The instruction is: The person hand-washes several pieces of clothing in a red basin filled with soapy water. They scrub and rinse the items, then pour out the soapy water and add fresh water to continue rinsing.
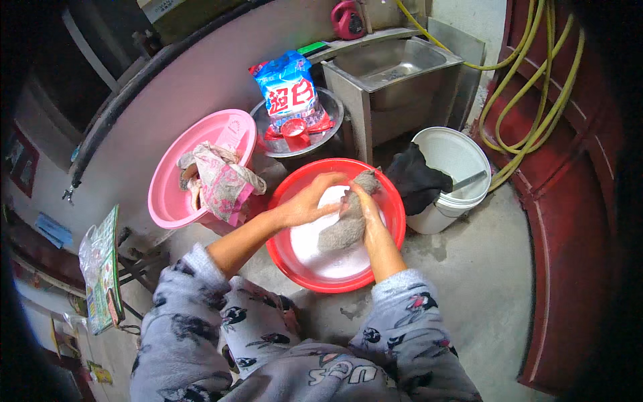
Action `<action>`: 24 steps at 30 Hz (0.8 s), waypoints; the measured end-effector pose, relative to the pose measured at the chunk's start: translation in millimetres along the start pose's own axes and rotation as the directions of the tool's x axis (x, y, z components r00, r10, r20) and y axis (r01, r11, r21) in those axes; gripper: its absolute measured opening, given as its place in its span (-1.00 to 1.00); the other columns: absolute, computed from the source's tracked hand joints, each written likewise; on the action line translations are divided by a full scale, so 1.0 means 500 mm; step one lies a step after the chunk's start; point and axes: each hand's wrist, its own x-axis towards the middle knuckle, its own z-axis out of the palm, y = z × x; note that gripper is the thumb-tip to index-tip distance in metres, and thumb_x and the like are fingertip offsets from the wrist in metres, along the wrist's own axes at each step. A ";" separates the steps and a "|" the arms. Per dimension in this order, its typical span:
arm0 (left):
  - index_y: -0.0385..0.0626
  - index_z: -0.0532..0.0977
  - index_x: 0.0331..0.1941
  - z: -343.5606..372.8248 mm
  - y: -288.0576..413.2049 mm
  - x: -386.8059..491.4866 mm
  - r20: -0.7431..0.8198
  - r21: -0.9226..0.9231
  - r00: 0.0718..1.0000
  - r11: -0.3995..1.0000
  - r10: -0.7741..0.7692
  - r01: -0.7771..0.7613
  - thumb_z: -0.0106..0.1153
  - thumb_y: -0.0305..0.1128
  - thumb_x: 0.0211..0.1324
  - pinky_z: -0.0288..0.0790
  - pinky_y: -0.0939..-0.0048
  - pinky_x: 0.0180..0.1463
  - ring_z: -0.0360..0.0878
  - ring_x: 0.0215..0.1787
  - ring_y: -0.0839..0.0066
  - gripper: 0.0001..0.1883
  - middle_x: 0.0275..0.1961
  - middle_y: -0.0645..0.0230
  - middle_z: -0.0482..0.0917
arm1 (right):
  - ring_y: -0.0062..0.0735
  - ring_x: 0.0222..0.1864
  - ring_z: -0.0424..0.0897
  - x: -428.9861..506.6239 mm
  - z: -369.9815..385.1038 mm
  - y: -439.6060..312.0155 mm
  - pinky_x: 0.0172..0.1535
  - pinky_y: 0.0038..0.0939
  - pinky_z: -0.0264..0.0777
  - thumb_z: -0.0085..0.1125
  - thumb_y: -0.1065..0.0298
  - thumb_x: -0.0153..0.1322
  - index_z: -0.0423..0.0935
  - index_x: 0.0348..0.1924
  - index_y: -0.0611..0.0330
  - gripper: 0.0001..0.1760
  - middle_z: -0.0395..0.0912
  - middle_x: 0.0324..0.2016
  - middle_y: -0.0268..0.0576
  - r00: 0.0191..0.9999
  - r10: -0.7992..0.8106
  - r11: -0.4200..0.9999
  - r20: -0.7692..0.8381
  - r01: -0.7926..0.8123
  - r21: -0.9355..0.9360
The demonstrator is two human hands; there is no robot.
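A wet grey-brown cloth is bunched up over a red plastic basin of white sudsy water. My right hand grips the cloth along its right side, and one bunched end sticks out above the fingers. The cloth's lower end hangs down to the suds. From the left, my left hand reaches over the basin with thumb and fingers spread. White suds show in the gap between them, and the fingertips come up to the cloth's edge.
A pink tub with patterned cloths stands left. Behind, a detergent bag and red scoop sit in a metal basin. Black cloth hangs over a white bucket. A steel sink and yellow hose lie beyond.
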 end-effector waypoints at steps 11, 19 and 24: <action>-0.17 0.33 -0.11 0.043 0.122 -0.071 0.328 0.359 0.746 0.654 0.579 -0.665 0.04 -0.37 -0.05 0.20 0.08 0.23 0.33 0.15 0.07 -0.65 0.03 0.06 0.40 | -0.50 -0.60 0.45 -0.082 0.091 0.014 -0.55 -0.56 0.39 0.23 0.01 0.25 0.35 -0.29 0.15 -0.57 0.42 -0.55 -0.23 0.967 0.183 0.983 0.180 -0.184 -0.010; -0.14 0.40 -0.36 0.098 0.008 -0.071 -0.704 -0.554 0.602 0.822 -0.377 -0.131 0.11 -0.45 0.08 0.34 0.47 -0.08 0.49 -0.14 0.50 -0.91 -0.26 0.35 0.53 | -0.27 -0.26 0.45 -0.016 0.082 -0.027 -0.10 -0.20 0.40 0.30 0.00 0.19 0.40 -0.28 0.21 -0.52 0.44 -0.39 -0.13 0.957 -0.289 0.893 -0.020 0.277 0.353; -0.12 0.41 -0.38 0.178 -0.074 -0.041 -0.410 -0.899 0.571 0.421 -0.711 -0.120 0.02 -0.22 0.19 0.34 0.49 -0.30 0.42 -0.39 0.58 -0.79 -0.41 0.36 0.49 | -0.45 -0.51 0.46 -0.036 0.098 0.002 -0.39 -0.43 0.41 0.28 0.05 0.21 0.44 -0.34 0.20 -0.59 0.43 -0.53 -0.26 0.866 -0.467 0.882 -0.177 0.471 -0.020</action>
